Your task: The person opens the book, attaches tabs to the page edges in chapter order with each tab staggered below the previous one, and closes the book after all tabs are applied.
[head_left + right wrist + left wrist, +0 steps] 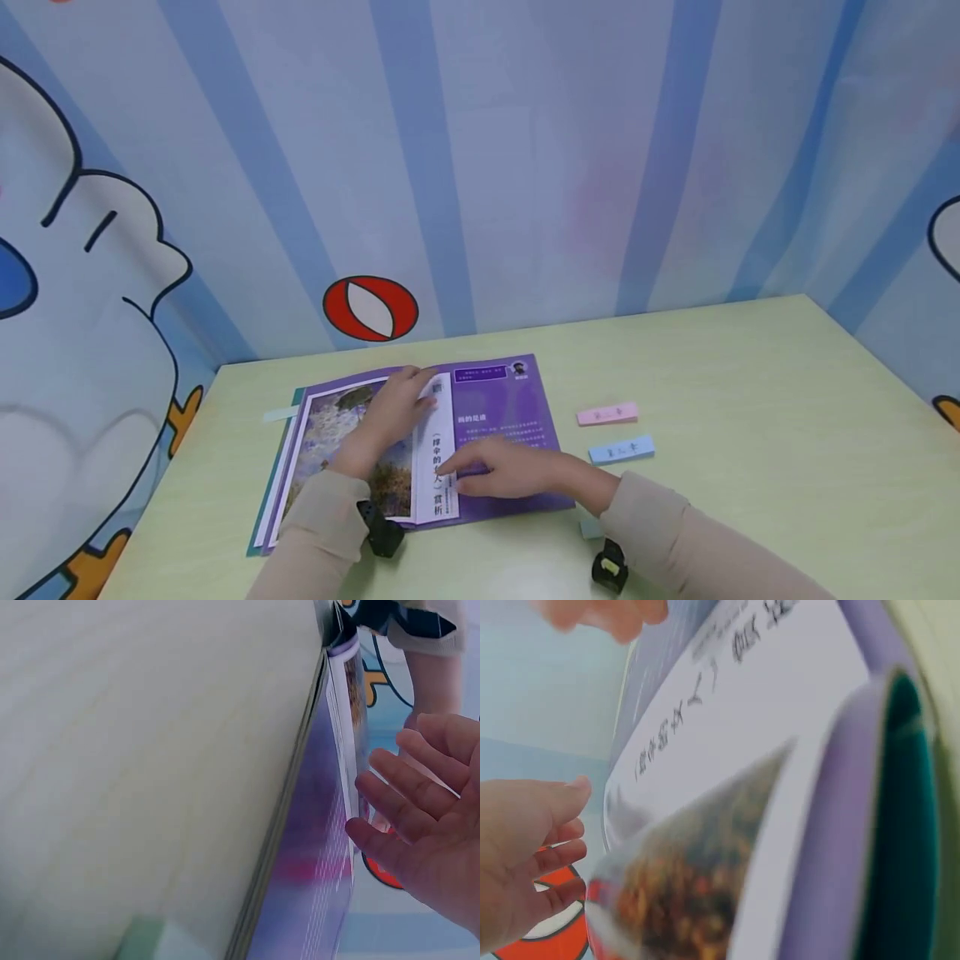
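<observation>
An open book (504,392) lies on the table, its left page a framed painting, its right page purple with a white title strip (442,450) near the fold. My left hand (396,410) lies over the upper part of the painting beside the strip, fingers loosely bent. My right hand (513,468) reaches across the lower right page, its index fingertip at the strip. In the right wrist view, the fingers of the right hand (431,802) are spread and fairly straight. The left wrist view shows the left hand (532,855) relaxed, holding nothing.
A pink sticky-note strip (607,414) and a blue one (622,449) with handwriting lie right of the book. A green strip (591,528) shows partly beside the right sleeve. A pale tab (281,414) sticks out at the book's left edge. Behind the table (735,400) stands a striped backdrop.
</observation>
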The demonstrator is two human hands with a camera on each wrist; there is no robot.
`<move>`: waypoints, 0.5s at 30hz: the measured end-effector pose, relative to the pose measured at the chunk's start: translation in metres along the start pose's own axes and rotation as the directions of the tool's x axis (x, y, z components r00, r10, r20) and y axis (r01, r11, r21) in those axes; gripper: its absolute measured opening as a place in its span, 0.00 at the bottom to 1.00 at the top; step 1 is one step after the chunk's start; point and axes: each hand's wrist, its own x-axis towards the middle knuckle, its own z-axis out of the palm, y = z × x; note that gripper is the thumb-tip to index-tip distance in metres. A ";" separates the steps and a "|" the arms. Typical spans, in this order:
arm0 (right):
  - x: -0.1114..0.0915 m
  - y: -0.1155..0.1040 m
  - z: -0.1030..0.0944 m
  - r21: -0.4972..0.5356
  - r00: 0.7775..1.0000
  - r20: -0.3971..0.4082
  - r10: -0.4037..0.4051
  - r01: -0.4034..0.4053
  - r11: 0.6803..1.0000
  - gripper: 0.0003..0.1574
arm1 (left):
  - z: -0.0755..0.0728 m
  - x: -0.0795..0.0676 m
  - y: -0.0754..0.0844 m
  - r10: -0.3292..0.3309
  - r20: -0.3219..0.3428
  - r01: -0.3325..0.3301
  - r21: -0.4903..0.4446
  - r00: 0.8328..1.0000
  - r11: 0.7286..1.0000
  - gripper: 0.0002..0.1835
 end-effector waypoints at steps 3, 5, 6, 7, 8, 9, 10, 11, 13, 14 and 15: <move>-0.008 0.004 -0.009 -0.024 0.999 -0.032 0.011 -0.012 1.000 0.19 | -0.003 0.000 0.008 -0.019 0.043 0.020 -0.022 0.999 1.000 0.23; -0.014 0.007 -0.015 -0.044 0.999 -0.049 0.017 -0.019 0.999 0.19 | -0.004 0.000 0.013 -0.025 0.070 0.027 -0.021 0.997 0.999 0.24; -0.017 0.008 -0.018 -0.051 0.998 -0.057 0.022 -0.025 0.998 0.19 | -0.004 0.000 0.016 -0.018 0.074 0.020 -0.026 0.997 0.999 0.24; -0.020 0.010 -0.021 -0.058 0.997 -0.067 0.027 -0.031 0.998 0.19 | -0.004 0.000 0.018 -0.014 0.078 0.017 -0.028 0.997 0.999 0.24; -0.024 0.011 -0.024 -0.061 0.997 -0.077 0.030 -0.034 0.998 0.19 | -0.004 0.000 0.019 -0.007 0.078 0.010 -0.034 0.997 0.999 0.24; -0.027 0.013 -0.026 -0.068 0.996 -0.087 0.032 -0.038 0.997 0.19 | -0.003 0.000 0.021 0.002 0.075 0.001 -0.041 0.997 0.999 0.24; -0.030 0.014 -0.029 -0.061 0.995 -0.097 0.035 -0.042 0.997 0.19 | -0.003 0.000 0.023 0.010 0.073 -0.006 -0.053 0.997 0.999 0.24; -0.033 0.015 -0.032 -0.051 0.994 -0.107 0.039 -0.044 0.998 0.19 | -0.003 0.000 0.025 0.018 0.072 -0.014 -0.057 0.997 0.998 0.25; -0.038 0.018 -0.037 -0.035 0.991 -0.127 0.048 -0.052 0.998 0.19 | -0.003 0.000 0.028 0.026 0.075 -0.021 -0.064 0.997 0.998 0.26; -0.041 0.019 -0.039 -0.026 0.989 -0.137 0.054 -0.058 0.998 0.19 | -0.003 -0.001 0.030 0.034 0.074 -0.028 -0.074 0.997 0.997 0.26; -0.044 0.020 -0.042 -0.017 0.988 -0.146 0.058 -0.061 0.998 0.19 | -0.003 -0.001 0.032 0.040 0.076 -0.034 -0.082 0.996 0.996 0.26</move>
